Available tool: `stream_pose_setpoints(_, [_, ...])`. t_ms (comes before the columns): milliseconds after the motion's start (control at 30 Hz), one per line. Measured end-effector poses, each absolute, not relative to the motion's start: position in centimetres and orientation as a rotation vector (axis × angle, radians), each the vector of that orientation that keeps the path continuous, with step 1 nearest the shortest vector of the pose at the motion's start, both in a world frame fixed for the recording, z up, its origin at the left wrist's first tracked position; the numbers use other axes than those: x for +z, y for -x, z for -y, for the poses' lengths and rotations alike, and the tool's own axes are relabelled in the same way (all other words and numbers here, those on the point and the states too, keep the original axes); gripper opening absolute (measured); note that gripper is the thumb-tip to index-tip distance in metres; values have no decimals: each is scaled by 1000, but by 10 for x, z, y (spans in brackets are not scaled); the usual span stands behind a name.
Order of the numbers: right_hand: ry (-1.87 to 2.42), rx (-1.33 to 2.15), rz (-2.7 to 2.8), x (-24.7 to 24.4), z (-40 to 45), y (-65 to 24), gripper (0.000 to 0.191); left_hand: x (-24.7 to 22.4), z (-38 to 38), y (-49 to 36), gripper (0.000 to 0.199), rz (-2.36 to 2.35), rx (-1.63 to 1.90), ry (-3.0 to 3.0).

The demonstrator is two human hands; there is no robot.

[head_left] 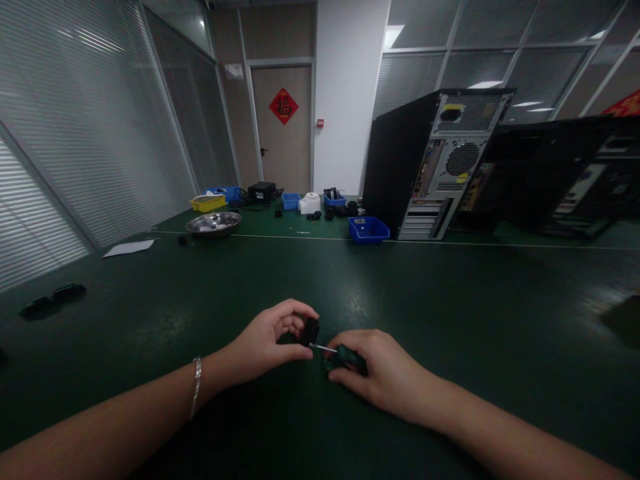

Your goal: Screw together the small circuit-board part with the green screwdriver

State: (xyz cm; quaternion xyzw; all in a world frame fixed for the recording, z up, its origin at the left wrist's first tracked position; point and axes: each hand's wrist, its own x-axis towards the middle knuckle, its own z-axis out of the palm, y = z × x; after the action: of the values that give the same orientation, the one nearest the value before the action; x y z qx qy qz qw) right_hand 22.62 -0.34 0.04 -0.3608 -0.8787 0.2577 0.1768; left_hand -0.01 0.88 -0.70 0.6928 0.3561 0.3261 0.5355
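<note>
My left hand (280, 337) pinches a small black plastic part (310, 331) between thumb and fingers, just above the green tabletop (250, 280). A screwdriver (350, 359) with a dark green handle lies in the grip of my right hand (385, 370). Its thin metal shaft points left, and the tip meets the lower edge of the black part or comes very close to it. What kind of part it is, I cannot make out. Below the screwdriver handle, by my right fingertips, something small and green shows, mostly hidden.
Black computer towers (400, 167) stand at the back right, beside a blue bin (369, 230). Farther left are a metal bowl (214, 224), a yellow tray (208, 203) and a white sheet (129, 248). Dark parts (53, 300) lie at the left. A white device (310, 203) sits at the back.
</note>
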Motion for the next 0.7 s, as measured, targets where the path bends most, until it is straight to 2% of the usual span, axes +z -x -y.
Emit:
stream_pose_setpoints(333, [1007, 874, 2103, -4, 7, -221, 18, -2, 4, -10, 45, -947, 720, -1840])
stream_pose_setpoints(700, [958, 879, 2165, -2, 13, -218, 18, -2, 12, -14, 43, -933, 723, -1949])
